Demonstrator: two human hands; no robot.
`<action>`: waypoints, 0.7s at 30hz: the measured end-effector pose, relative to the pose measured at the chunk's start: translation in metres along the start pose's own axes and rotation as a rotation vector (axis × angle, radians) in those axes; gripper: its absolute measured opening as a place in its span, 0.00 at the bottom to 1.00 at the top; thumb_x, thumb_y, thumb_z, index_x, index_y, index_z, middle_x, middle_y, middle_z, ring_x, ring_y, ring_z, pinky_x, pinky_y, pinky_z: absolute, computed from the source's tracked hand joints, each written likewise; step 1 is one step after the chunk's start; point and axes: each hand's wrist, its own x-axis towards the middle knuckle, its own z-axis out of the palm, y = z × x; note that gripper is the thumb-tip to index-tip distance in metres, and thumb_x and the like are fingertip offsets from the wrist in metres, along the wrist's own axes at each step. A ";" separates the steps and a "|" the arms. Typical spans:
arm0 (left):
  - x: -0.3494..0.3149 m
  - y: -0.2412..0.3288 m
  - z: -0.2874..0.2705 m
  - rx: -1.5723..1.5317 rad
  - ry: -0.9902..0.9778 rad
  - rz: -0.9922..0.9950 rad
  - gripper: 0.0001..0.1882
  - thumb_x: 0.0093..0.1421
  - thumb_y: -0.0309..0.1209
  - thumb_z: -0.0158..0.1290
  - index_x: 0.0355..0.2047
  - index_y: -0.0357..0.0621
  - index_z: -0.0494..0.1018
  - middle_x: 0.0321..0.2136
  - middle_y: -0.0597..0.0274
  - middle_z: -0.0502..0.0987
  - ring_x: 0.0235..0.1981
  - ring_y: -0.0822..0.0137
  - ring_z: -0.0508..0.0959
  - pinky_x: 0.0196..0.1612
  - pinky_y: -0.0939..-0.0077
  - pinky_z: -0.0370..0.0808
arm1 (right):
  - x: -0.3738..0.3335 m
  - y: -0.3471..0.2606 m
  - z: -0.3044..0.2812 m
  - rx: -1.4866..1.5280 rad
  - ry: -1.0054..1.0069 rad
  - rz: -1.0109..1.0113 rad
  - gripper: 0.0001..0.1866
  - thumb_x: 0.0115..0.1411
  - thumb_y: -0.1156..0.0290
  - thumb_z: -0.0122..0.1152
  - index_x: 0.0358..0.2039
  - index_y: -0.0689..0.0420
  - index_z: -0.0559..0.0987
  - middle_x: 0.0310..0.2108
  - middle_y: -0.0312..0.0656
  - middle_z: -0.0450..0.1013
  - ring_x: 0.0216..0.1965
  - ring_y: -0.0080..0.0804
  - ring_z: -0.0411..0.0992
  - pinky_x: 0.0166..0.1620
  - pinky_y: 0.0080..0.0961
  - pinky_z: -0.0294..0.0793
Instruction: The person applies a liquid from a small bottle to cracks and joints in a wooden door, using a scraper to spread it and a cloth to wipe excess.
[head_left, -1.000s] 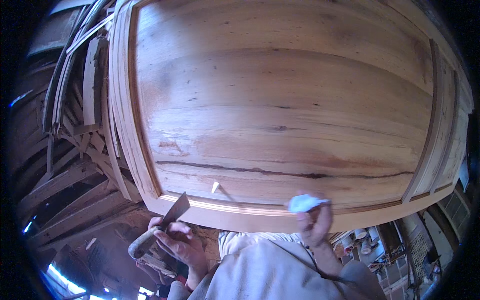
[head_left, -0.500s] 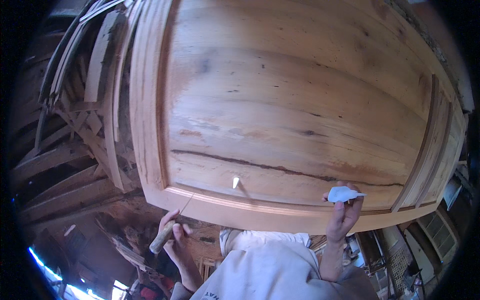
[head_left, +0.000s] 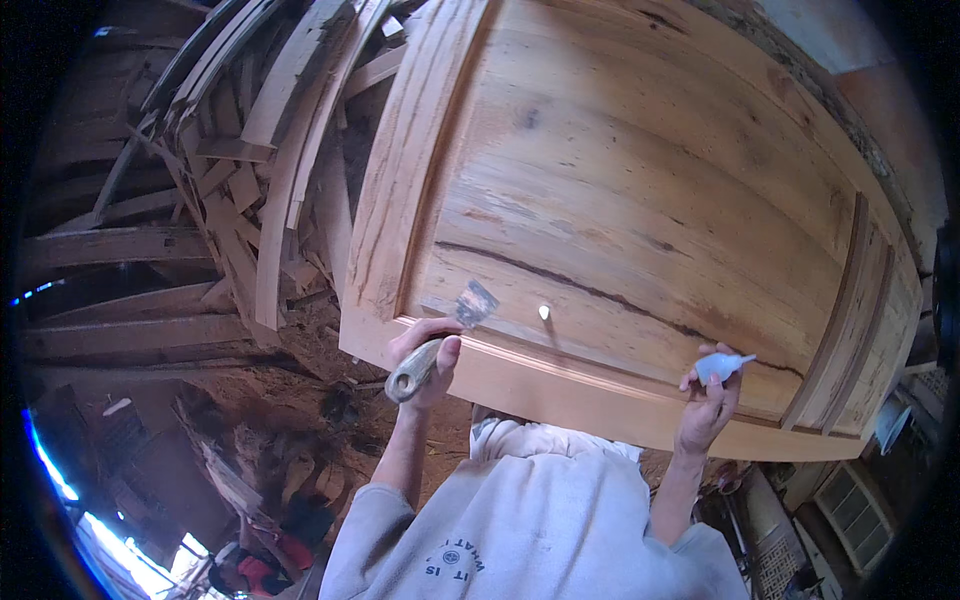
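Observation:
My left hand (head_left: pixel 425 345) is closed round the handle of a putty knife (head_left: pixel 477 303), whose flat metal blade lies over the left end of a wooden panel (head_left: pixel 640 190). Between the thumb and fingers of my right hand (head_left: pixel 708 410) is a small white bottle with a narrow nozzle (head_left: pixel 718 367), held just above the panel's near right part. A long dark crack (head_left: pixel 580 286) runs across the panel between both hands. On the wood stands a small pale cap-like piece (head_left: pixel 544 312), casting a shadow, touched by neither hand.
A raised frame moulding (head_left: pixel 560 362) borders the panel's near edge. Piled wooden boards (head_left: pixel 290 190) lean at the left. Behind the lower left, another person in red (head_left: pixel 262 570) is partly visible. A slatted frame (head_left: pixel 855 515) stands at the lower right.
The putty knife has moved up and right, and its blade now faces flat toward view. The bottle's nozzle now tips slightly upward. My whole view has shifted, bringing more boards in.

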 end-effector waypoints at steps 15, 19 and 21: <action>-0.094 -0.099 -0.011 0.038 0.192 0.205 0.23 0.59 0.49 0.59 0.42 0.42 0.71 0.32 0.53 0.80 0.30 0.59 0.80 0.33 0.66 0.78 | 0.056 0.036 0.152 -0.385 -0.502 0.128 0.13 0.66 0.72 0.55 0.49 0.59 0.68 0.39 0.39 0.75 0.34 0.19 0.68 0.35 0.18 0.71; -0.100 -0.115 -0.002 0.069 0.095 0.233 0.28 0.57 0.46 0.62 0.49 0.42 0.66 0.40 0.47 0.79 0.35 0.53 0.81 0.34 0.63 0.79 | 0.089 0.057 0.216 -0.460 -0.669 0.116 0.12 0.65 0.69 0.57 0.46 0.61 0.72 0.35 0.37 0.74 0.35 0.21 0.70 0.36 0.20 0.71; -0.097 -0.124 0.002 0.130 0.110 0.240 0.27 0.57 0.46 0.61 0.48 0.42 0.67 0.39 0.47 0.79 0.30 0.56 0.79 0.29 0.66 0.76 | 0.098 0.062 0.241 -0.512 -0.733 0.081 0.12 0.65 0.67 0.57 0.44 0.61 0.74 0.31 0.37 0.74 0.32 0.20 0.70 0.34 0.20 0.70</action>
